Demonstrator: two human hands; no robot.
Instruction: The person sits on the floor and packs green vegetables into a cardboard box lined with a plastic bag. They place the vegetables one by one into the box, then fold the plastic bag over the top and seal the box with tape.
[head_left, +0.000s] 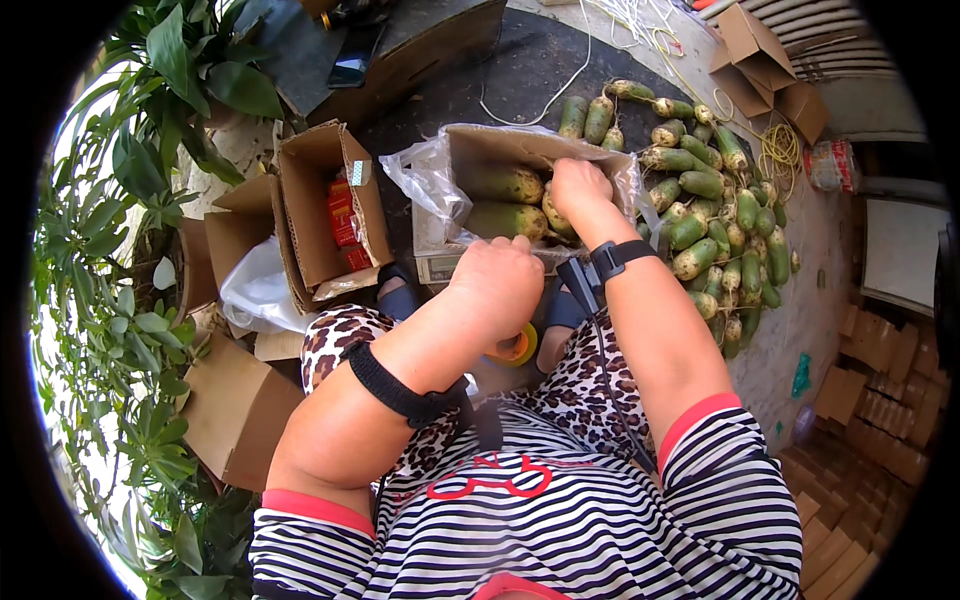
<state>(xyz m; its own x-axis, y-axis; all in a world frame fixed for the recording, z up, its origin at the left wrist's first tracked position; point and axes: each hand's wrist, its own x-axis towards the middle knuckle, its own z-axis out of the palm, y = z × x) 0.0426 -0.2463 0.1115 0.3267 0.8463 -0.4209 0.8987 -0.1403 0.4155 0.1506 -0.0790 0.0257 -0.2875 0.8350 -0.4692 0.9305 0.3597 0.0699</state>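
Note:
An open cardboard box lined with a clear plastic bag (408, 172) stands before me on a pale flat base (437, 268). Several plump green radishes (505, 220) with pale, soil-marked ends lie in it. My right hand (580, 187) reaches into the box's right side, closed, just above a radish; its fingertips are mostly hidden. At the near edge of the box is my left hand (497, 275), its fingers curled over by the bag's rim. What they grip there is hidden.
A large heap of green radishes (720, 230) lies on the floor to the right. On the left stand an open carton (310, 170) holding red packets and a clear plastic bag (262, 285). A roll of yellow tape (515, 348) is between my feet. Leafy plants line the left.

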